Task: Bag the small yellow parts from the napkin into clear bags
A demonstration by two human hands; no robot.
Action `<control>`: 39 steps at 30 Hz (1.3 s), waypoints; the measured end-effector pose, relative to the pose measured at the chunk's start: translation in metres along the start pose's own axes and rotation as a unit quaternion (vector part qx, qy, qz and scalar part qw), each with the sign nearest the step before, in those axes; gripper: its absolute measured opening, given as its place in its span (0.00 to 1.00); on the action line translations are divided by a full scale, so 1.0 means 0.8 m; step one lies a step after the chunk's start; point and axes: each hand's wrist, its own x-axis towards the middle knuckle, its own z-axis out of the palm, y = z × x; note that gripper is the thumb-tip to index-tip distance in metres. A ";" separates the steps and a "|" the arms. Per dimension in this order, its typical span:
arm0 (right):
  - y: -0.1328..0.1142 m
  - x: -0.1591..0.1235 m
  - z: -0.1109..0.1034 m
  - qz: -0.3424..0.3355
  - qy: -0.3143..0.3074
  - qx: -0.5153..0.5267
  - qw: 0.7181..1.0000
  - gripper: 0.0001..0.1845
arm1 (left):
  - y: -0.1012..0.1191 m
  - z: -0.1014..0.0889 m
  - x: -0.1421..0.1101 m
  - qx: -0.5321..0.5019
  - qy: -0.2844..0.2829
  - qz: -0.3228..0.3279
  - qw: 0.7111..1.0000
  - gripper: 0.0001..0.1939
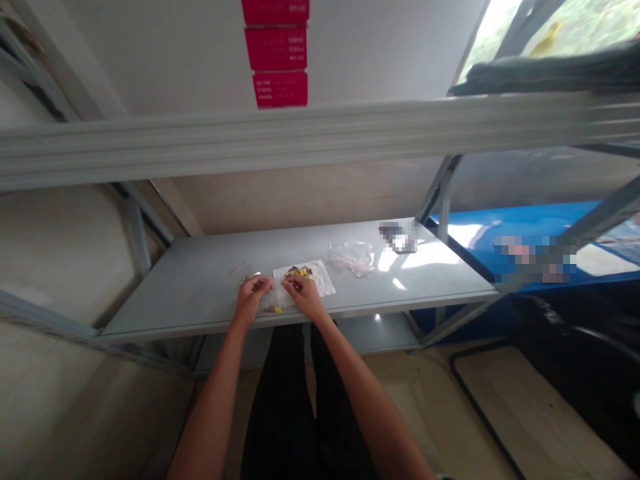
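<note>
Between my two hands hangs a small clear plastic bag (273,298), with a few yellow and dark bits (278,309) at its bottom. My left hand (253,293) pinches one upper corner. Fingers of my right hand (301,292) are closed on the opposite upper edge. Just beyond the right hand, a pile of small yellow and dark pieces (302,271) lies on a white sheet (325,280); the hand hides part of it. Past my left hand lies another small clear bag (241,268), partly covered, its contents too small to name.
A heap of clear plastic bags (353,257) lies on the grey shelf (190,280), to the right of the sheet. Behind it is a blurred-out object (399,237). A metal beam (300,137) crosses above, with red boxes (277,50) beyond. A blue table (480,223) stands at right.
</note>
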 end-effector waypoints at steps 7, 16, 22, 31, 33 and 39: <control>-0.007 -0.003 -0.007 -0.059 -0.021 -0.001 0.998 0.11 | -0.001 -0.001 0.000 0.003 -0.038 -0.023 0.999 0.20; -0.008 -0.001 -0.002 -0.050 -0.079 -0.018 0.995 0.11 | -0.002 -0.005 -0.001 0.019 -0.050 -0.009 0.999 0.17; -0.010 -0.002 -0.005 -0.045 -0.076 0.008 0.996 0.11 | -0.004 -0.004 0.000 0.011 -0.043 -0.020 0.999 0.17; -0.013 -0.001 -0.006 -0.031 -0.053 -0.010 0.998 0.18 | 0.003 -0.004 -0.002 0.004 -0.030 -0.025 0.999 0.19; -0.013 -0.002 -0.006 -0.027 -0.040 0.001 0.999 0.19 | 0.007 -0.003 -0.003 0.012 -0.041 -0.011 0.999 0.20; -0.014 -0.005 -0.005 0.004 -0.010 0.009 1.000 0.19 | 0.012 -0.003 -0.004 0.027 -0.048 0.013 0.998 0.19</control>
